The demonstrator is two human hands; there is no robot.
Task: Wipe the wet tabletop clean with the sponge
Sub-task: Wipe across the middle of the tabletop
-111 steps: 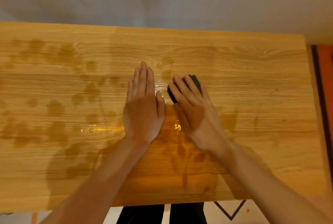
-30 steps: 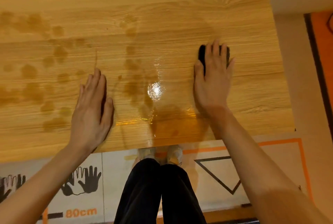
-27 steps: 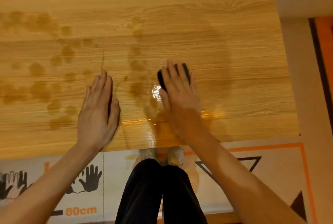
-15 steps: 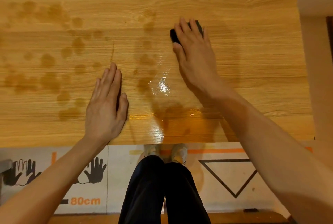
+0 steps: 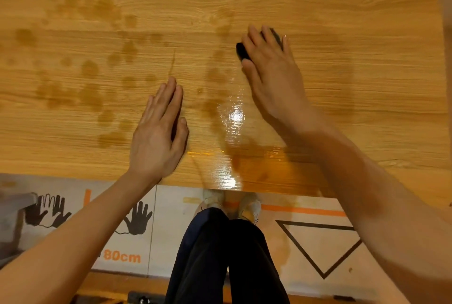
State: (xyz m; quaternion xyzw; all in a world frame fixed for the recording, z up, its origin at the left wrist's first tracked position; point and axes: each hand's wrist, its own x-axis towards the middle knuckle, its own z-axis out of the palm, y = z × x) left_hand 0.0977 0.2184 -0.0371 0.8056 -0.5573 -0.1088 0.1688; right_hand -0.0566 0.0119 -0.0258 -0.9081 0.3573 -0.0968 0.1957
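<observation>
Now, tabletop (image 5: 367, 64): wood grain, dark wet blotches toward 10 o'clock, glossy wet patch at centre.
Right hand (image 5: 274, 76): at 1 o'clock, fingers pressing on sponge.
Left hand (image 5: 159, 132): flat, fingers straight, holding nothing.
Sponge (image 5: 242, 50): dark, under right fingers.

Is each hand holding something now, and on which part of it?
The right hand presses its fingers flat on top of the dark sponge. The left hand holds nothing; it lies flat on the tabletop.
</observation>
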